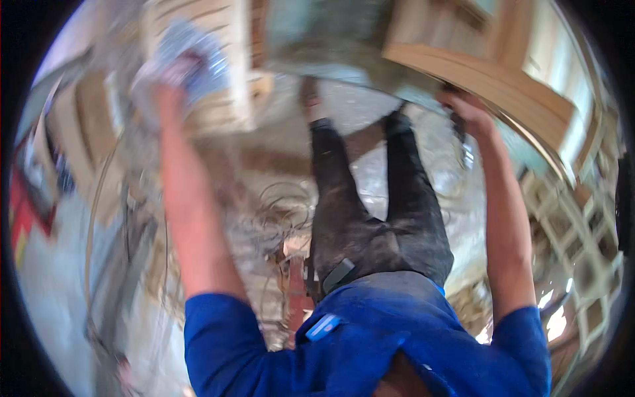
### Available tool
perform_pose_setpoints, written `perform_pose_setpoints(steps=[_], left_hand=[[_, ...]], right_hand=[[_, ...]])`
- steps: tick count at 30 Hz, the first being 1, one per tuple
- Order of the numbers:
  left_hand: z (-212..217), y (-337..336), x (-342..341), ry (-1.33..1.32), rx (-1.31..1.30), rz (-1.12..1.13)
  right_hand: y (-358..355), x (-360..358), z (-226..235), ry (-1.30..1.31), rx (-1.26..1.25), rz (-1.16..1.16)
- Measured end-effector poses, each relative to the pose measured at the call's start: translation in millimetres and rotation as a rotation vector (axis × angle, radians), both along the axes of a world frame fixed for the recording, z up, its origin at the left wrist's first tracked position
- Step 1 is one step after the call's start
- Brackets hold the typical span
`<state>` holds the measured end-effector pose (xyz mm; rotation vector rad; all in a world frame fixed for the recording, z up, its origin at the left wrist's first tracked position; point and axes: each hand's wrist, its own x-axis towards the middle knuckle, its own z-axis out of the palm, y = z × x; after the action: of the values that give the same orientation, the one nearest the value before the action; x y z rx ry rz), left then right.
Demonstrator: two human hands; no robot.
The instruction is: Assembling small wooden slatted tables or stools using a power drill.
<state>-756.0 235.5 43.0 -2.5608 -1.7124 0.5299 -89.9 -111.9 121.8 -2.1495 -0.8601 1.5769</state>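
My left hand, reached far out at the upper left, is closed on a crumpled, see-through bluish plastic bag that bunches around it. Motion blurs its fingers. Behind the bag stands a pale slatted wooden piece. At the upper right, my right hand is curled beside the edge of a grey-green tabletop. Something dark shows at its fingers, too blurred to name. Just beyond that hand, a wooden frame with panels rests on the tabletop.
Curved wooden pieces stand at the left, near a hanging cable. Loose wires lie on the littered floor left of my legs. A pale lattice rises at the right. My feet are close to the tabletop's near edge.
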Motion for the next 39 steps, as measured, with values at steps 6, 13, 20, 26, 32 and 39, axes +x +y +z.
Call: perform_pose_setpoints(steps=[6,13,20,26,32,39], left_hand=[[-57,-26,115,-0.692,-0.208,-0.095],[3,-6,57,-0.964,-0.146,0.901],[46,-124,127,-1.102,-0.162,0.474],[61,-264,296,-1.580,-0.887,1.145],[32,-369,477,-1.323,-1.618,0.990],[38,-439,593,-0.877,-1.593,0.881]], right_hand=[[-24,18,-2,-0.074,-0.032,-0.220],[-37,-30,56,-0.126,0.385,-0.356],[-159,-12,62,-0.286,0.460,-0.216],[-292,-13,22,-0.164,0.555,-1.087],[-571,75,-4,-0.996,-0.503,-1.143],[-365,21,93,-0.422,0.323,-1.039]])
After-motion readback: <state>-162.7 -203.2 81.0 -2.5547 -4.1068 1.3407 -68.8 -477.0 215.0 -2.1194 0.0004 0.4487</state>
